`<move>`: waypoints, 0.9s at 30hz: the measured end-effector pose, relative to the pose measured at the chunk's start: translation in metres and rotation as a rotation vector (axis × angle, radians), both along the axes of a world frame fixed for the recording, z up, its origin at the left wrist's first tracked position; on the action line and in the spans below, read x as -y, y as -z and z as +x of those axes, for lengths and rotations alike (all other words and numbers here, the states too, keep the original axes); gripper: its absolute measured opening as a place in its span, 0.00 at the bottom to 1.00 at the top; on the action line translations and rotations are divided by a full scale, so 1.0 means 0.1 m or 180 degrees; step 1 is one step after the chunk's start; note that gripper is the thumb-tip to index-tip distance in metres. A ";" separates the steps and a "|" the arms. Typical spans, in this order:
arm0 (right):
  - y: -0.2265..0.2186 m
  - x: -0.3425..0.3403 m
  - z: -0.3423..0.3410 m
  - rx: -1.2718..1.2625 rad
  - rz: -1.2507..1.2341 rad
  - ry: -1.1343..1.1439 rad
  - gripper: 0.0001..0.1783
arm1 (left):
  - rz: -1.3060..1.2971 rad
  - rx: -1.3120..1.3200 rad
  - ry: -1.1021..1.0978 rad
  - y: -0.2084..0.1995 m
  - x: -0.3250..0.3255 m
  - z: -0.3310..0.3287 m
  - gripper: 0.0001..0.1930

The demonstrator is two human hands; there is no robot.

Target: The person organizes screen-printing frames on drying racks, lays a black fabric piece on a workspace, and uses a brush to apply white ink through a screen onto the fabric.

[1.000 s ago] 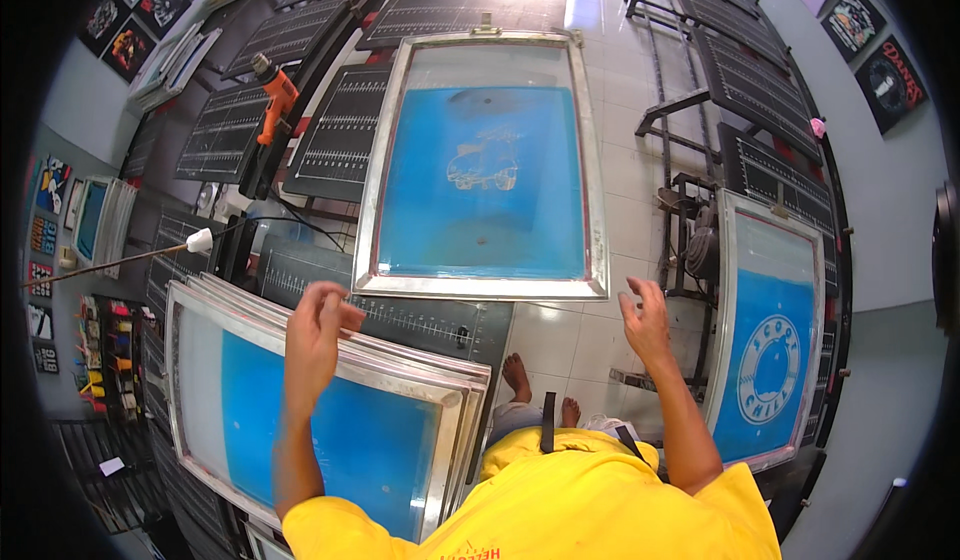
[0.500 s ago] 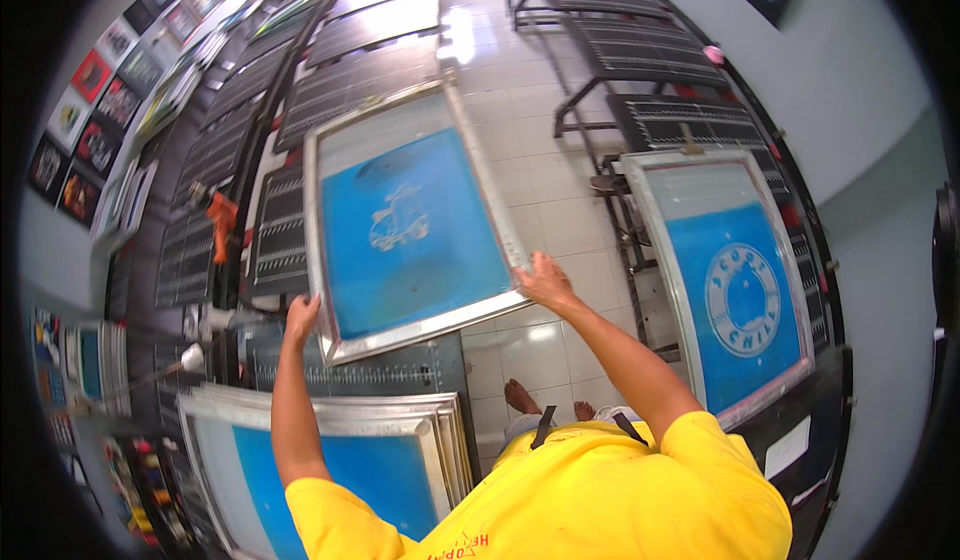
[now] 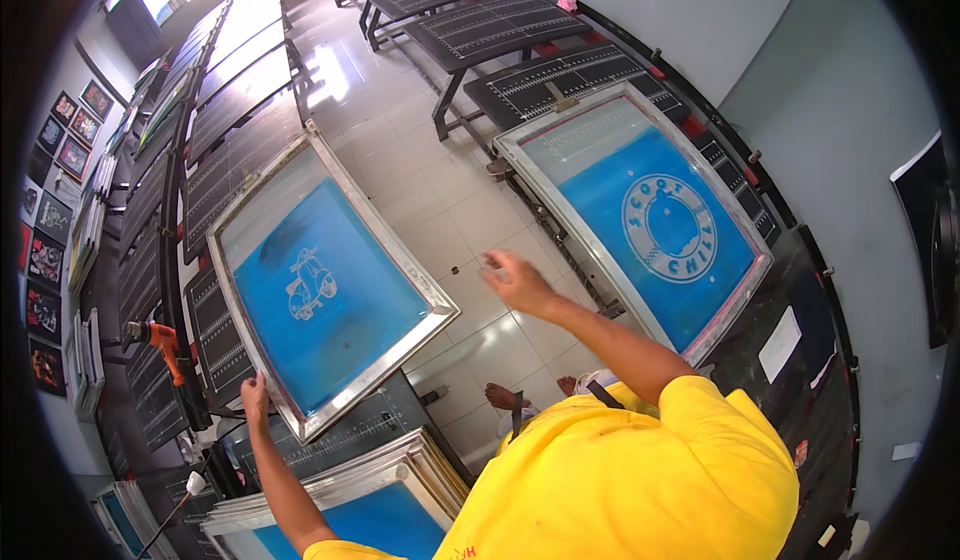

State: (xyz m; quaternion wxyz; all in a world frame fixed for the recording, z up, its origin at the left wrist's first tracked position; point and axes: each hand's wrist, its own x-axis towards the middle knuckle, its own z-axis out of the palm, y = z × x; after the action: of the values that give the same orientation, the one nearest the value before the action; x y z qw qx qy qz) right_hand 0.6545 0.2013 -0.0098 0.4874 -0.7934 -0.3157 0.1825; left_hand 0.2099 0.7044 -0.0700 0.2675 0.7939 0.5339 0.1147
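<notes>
A screen printing frame (image 3: pixel 345 290), metal-edged with blue mesh and a pale scooter picture, lies tilted over the black tables on the left. At its lower left edge, my left hand (image 3: pixel 255 397) is closed on the frame's side; the fingertips are partly hidden. My right hand (image 3: pixel 520 282) hovers over the floor gap to the right of this frame, apart from it, its fingers loosely bent and spread with nothing in them. On the right-hand tables lies a second screen printing frame (image 3: pixel 590 195) with a pale round design.
Several stacked frames (image 3: pixel 375 490) lean close by my left arm. An orange heat gun or drill (image 3: pixel 163 348) rests on the left rail. A tiled aisle (image 3: pixel 440 185) runs between rows of black tables (image 3: pixel 495 30). White paper (image 3: pixel 780 345) lies on the right.
My right hand has let go of the scooter frame and moved away from its corner. The frame has turned a little and lies lower left in view. The view has swung right.
</notes>
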 end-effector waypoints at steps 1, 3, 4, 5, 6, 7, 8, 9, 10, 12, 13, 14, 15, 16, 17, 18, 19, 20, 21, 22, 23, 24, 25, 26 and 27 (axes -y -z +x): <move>-0.04 0.33 0.13 0.0152 0.0089 0.0221 0.22 | -0.0167 -0.0063 0.0088 -0.12 0.08 0.30 0.24; -0.25 0.87 0.38 0.0401 0.0284 0.0499 0.19 | 0.0160 0.0230 0.0258 -0.37 0.25 0.55 0.26; -0.37 1.16 0.52 0.0519 0.0313 0.0663 0.18 | 0.0121 0.0224 0.0340 -0.57 0.39 0.78 0.26; -0.47 1.47 0.67 0.0700 0.0179 0.0895 0.17 | 0.0050 0.0304 0.0467 -0.80 0.58 1.02 0.26; -0.53 1.77 0.82 0.0873 0.0057 0.1095 0.16 | -0.0009 0.0379 0.0561 -0.99 0.78 1.22 0.25; -0.53 2.06 1.00 0.0913 0.0110 0.1227 0.15 | -0.0044 0.0551 0.0696 -1.10 0.91 1.34 0.24; -0.52 2.35 1.14 0.1157 0.0098 0.1361 0.15 | -0.0076 0.0713 0.0798 -1.15 1.03 1.43 0.24; -0.51 2.57 1.24 0.1134 0.0295 0.1533 0.15 | -0.0079 0.0681 0.0981 -1.20 1.19 1.54 0.24; -0.57 2.79 1.28 0.1157 0.0164 0.1637 0.16 | -0.0084 0.0652 0.1140 -1.25 1.36 1.66 0.23; -0.54 3.30 1.39 0.1098 0.0188 0.1867 0.18 | -0.0532 0.0184 0.1290 -1.45 1.86 2.05 0.25; -0.51 3.51 1.45 0.1274 0.0084 0.1856 0.18 | -0.0754 0.0070 0.1367 -1.42 1.98 2.12 0.28; -0.42 3.78 1.50 0.1436 0.0036 0.1938 0.18 | -0.0806 -0.0258 0.1448 -1.60 2.34 2.38 0.30; -0.33 3.99 1.57 0.1594 0.0027 0.1996 0.18 | -0.0967 -0.0359 0.1588 -1.64 2.55 2.51 0.30; -0.27 4.19 1.63 0.1475 0.0082 0.2043 0.18 | -0.1133 -0.0462 0.1737 -1.67 2.75 2.62 0.30; -0.22 4.34 1.66 0.1356 0.0117 0.2092 0.18 | -0.1177 -0.0546 0.1795 -1.69 2.96 2.73 0.31; -0.21 4.43 1.68 0.1328 0.0113 0.2121 0.18 | -0.1227 -0.0634 0.1865 -1.69 3.18 2.83 0.31; -0.21 4.51 1.70 0.1296 0.0100 0.2156 0.18 | -0.1294 -0.0644 0.1914 -1.71 3.40 2.90 0.32; -0.22 4.59 1.69 0.1264 0.0078 0.2190 0.18 | -0.1368 -0.0652 0.1966 -1.73 3.60 2.96 0.33; -0.21 4.66 1.72 0.1233 0.0101 0.2159 0.18 | -0.1587 -0.0620 0.1950 -1.59 3.72 2.97 0.34; -0.18 4.71 1.77 0.1194 0.0136 0.2125 0.19 | -0.1791 -0.0584 0.1925 -1.44 3.79 2.97 0.34; -0.13 4.77 1.80 0.1143 0.0148 0.2083 0.19 | -0.1707 -0.0657 0.1975 -1.37 3.92 3.01 0.34; -0.10 4.81 1.82 0.1307 0.0108 0.1974 0.19 | -0.1641 -0.0720 0.1978 -1.29 4.09 3.03 0.34; -0.05 4.87 1.84 0.1532 0.0001 0.1969 0.19 | -0.1641 -0.0550 0.2011 -1.23 4.29 3.06 0.34; -0.01 4.93 1.87 0.1460 0.0025 0.1833 0.20 | -0.1759 -0.0364 0.2182 -1.02 4.41 3.09 0.33; -0.01 4.93 1.84 0.1417 -0.0005 0.1902 0.20 | -0.1873 -0.0293 0.2206 -0.91 4.61 3.14 0.32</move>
State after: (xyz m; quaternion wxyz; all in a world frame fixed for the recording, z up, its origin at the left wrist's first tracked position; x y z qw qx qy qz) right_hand 0.8381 -0.2913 -0.0084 0.4381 -0.8711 -0.1683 -0.1446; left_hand 0.5237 0.2435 0.0210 0.4803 0.8201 0.2580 -0.1736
